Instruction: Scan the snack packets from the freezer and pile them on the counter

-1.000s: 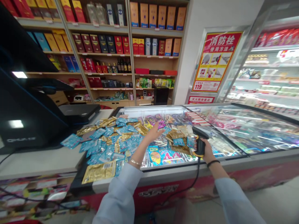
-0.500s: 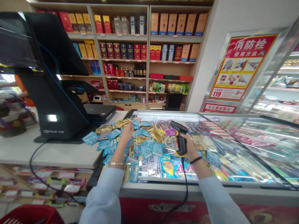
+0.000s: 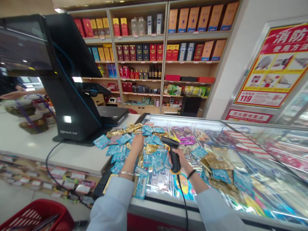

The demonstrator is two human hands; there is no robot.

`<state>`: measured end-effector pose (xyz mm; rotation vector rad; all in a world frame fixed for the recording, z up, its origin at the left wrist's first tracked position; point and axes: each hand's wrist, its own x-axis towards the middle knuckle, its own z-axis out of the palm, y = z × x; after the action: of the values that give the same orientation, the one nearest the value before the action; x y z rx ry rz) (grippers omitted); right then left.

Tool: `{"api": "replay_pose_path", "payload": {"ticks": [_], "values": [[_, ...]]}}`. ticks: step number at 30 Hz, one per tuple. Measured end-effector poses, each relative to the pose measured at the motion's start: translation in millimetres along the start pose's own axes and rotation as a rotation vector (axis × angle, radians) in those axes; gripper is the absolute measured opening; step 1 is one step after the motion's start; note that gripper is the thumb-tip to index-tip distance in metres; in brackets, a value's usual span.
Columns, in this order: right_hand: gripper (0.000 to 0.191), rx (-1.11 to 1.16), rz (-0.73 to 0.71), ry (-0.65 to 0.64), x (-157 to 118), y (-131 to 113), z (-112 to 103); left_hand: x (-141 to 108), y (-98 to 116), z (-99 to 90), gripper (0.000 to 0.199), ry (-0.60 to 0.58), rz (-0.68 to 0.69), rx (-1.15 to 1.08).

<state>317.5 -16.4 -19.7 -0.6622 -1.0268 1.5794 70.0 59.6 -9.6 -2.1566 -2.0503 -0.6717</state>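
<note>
My right hand [image 3: 181,158] is wrapped round the grip of a black and yellow barcode scanner [image 3: 175,160], its head tilted to the left over the packets. My left hand [image 3: 137,143] rests among the heap of blue packets [image 3: 119,153] on the glass freezer lid; its fingers are partly hidden and blurred, so I cannot make out whether a packet is in them. Gold packets [image 3: 132,128] lie just beyond that hand. Right of the scanner, a second pile of gold and blue packets [image 3: 218,163] lies on the glass.
A point-of-sale terminal [image 3: 77,106] stands on the white counter [image 3: 79,154] at left, its cable hanging down. Jars [image 3: 33,123] sit beyond it, near another person's arm [image 3: 24,93]. A red basket [image 3: 45,211] is at lower left. Shelves of boxes [image 3: 139,53] line the back.
The view has turned left. My right hand has brought the scanner leftward, nearer my left hand, uncovering the right-hand pile. My left hand stays among the blue packets.
</note>
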Motion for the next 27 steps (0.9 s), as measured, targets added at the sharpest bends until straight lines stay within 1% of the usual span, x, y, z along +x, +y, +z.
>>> {"api": "replay_pose_path", "payload": {"ticks": [4, 6, 10, 14, 17, 19, 24, 27], "values": [[0.029, 0.021, 0.001, 0.011, -4, -3, -4, -3, 1, -1.0, 0.036, 0.033, -0.043, 0.085], [0.028, 0.033, -0.002, 0.024, -6, -5, -3, -5, 2, -0.9, 0.032, 0.024, -0.070, 0.120], [0.027, 0.047, 0.023, 0.039, -7, -5, -1, -6, 3, 0.4, 0.032, -0.031, -0.111, 0.146], [0.028, 0.059, 0.066, 0.046, -7, -1, -1, -5, 4, 1.1, 0.024, -0.105, -0.163, 0.124], [0.028, 0.052, 0.055, 0.034, -7, 1, -2, -6, 5, -0.6, 0.033, -0.099, -0.166, 0.144], [0.028, 0.038, 0.043, 0.022, -7, 2, -2, -7, 5, -3.5, 0.039, -0.117, -0.160, 0.155], [0.029, 0.027, 0.043, 0.019, -7, 2, 0, -7, 7, -13.0, 0.042, -0.193, -0.218, 0.123], [0.030, 0.026, 0.055, 0.027, -8, 0, 2, -6, 8, -15.2, 0.041, -0.228, -0.246, 0.099]]}}
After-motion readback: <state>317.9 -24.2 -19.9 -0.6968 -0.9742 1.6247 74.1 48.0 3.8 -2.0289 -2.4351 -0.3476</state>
